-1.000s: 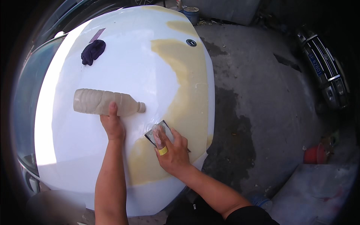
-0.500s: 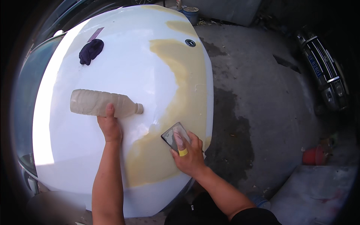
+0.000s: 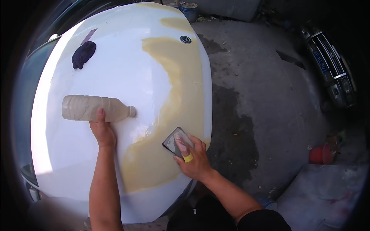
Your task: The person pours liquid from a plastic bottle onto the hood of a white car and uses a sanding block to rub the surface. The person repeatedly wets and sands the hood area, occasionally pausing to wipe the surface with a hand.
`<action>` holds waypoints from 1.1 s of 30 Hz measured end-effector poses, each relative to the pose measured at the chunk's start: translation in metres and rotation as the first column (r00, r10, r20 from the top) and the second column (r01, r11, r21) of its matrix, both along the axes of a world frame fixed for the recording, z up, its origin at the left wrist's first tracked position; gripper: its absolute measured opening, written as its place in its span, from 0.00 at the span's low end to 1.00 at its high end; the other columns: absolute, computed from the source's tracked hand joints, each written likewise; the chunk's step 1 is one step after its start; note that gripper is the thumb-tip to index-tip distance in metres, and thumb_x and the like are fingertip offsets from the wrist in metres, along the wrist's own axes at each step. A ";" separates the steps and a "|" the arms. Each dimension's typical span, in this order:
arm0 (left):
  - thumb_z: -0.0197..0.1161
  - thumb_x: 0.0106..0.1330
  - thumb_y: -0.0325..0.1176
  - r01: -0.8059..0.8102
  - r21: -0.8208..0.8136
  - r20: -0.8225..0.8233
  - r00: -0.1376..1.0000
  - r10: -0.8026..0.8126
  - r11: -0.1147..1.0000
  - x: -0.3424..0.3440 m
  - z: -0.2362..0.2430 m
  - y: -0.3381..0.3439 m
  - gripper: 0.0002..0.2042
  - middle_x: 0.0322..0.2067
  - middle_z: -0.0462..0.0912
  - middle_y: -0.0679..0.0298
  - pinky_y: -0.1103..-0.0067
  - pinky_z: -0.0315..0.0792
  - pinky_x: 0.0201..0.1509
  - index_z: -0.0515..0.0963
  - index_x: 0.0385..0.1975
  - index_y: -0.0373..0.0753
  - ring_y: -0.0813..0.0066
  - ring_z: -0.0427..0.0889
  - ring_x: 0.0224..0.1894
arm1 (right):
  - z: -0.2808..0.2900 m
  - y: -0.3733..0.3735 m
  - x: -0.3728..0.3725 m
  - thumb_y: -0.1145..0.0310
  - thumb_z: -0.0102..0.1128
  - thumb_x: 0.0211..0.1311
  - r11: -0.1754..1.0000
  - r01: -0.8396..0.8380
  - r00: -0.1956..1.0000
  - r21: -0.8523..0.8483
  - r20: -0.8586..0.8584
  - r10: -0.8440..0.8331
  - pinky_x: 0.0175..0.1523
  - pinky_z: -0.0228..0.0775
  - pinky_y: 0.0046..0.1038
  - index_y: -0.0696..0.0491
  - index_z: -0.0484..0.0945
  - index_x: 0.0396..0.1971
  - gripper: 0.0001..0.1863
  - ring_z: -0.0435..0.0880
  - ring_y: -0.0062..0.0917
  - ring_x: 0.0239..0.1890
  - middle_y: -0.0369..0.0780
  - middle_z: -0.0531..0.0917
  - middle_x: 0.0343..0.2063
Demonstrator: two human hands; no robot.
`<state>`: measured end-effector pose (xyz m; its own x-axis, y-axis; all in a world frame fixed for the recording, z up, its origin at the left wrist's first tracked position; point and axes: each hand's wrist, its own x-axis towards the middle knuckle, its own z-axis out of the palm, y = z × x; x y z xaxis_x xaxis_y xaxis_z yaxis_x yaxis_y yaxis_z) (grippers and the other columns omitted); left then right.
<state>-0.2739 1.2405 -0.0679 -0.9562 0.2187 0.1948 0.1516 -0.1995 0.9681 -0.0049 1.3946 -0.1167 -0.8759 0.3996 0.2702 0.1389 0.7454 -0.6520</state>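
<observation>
The right hand [image 3: 192, 159], fingers grasping a flat grey rectangular pad [image 3: 170, 143], had moved it from the border fully onto the matte yellow patch [image 3: 150, 167] of the white car hood [image 3: 104, 73], apparently shifting the rubbing there. The left hand [image 3: 102, 133] had its fingers around 1 cloudy plastic bottle [image 3: 81, 107].

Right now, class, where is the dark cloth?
In the head view, the cloth lies upper left on the white hood, between the bottle and the purplish strip.
</observation>
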 end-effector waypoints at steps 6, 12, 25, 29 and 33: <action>0.60 0.67 0.51 0.015 -0.026 -0.008 1.000 -0.015 1.000 -0.002 -0.002 0.000 0.29 0.52 0.75 0.58 0.69 0.66 0.63 0.67 0.57 0.33 0.67 0.74 0.56 | -0.003 0.080 -0.076 0.66 0.65 0.58 0.998 0.050 0.997 0.044 -0.067 -0.047 0.64 0.57 0.45 0.51 0.59 0.69 0.39 0.66 0.47 0.61 0.48 0.75 0.57; 0.61 0.67 0.50 0.000 -0.003 0.009 1.000 0.000 1.000 -0.003 -0.002 0.005 0.29 0.52 0.74 0.58 0.70 0.66 0.63 0.67 0.57 0.33 0.67 0.74 0.55 | 0.002 0.125 -0.118 0.65 0.64 0.59 0.986 0.155 0.988 0.067 -0.019 -0.154 0.63 0.58 0.46 0.52 0.58 0.69 0.38 0.66 0.48 0.61 0.46 0.76 0.58; 0.61 0.66 0.52 -0.012 -0.027 0.009 1.000 0.013 1.000 -0.001 -0.001 0.009 0.30 0.52 0.74 0.58 0.70 0.67 0.62 0.66 0.57 0.32 0.67 0.74 0.55 | 0.004 0.138 -0.131 0.66 0.60 0.62 0.974 0.190 0.982 0.121 -0.014 -0.189 0.64 0.55 0.47 0.52 0.59 0.68 0.35 0.63 0.45 0.65 0.44 0.74 0.60; 0.61 0.66 0.52 -0.028 -0.048 -0.006 1.000 0.027 0.998 -0.001 0.000 0.001 0.30 0.51 0.75 0.58 0.70 0.67 0.62 0.67 0.56 0.32 0.67 0.74 0.54 | -0.001 0.102 -0.103 0.66 0.60 0.63 0.985 0.114 0.993 0.133 -0.037 -0.110 0.65 0.55 0.46 0.52 0.58 0.69 0.35 0.60 0.45 0.68 0.45 0.75 0.59; 0.61 0.66 0.53 -0.044 -0.056 -0.033 0.999 0.043 0.997 0.001 0.000 -0.001 0.30 0.51 0.75 0.58 0.70 0.67 0.62 0.68 0.56 0.32 0.67 0.74 0.54 | -0.010 0.025 -0.015 0.69 0.66 0.56 0.996 0.013 0.997 0.088 -0.081 -0.006 0.62 0.60 0.48 0.47 0.64 0.66 0.36 0.63 0.43 0.67 0.42 0.73 0.62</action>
<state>-0.2728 1.2395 -0.0678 -0.9586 0.1885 0.2135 0.1896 -0.1372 0.9722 -0.0199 1.4195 -0.1272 -0.8459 0.3795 0.3747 0.0959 0.7994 -0.5931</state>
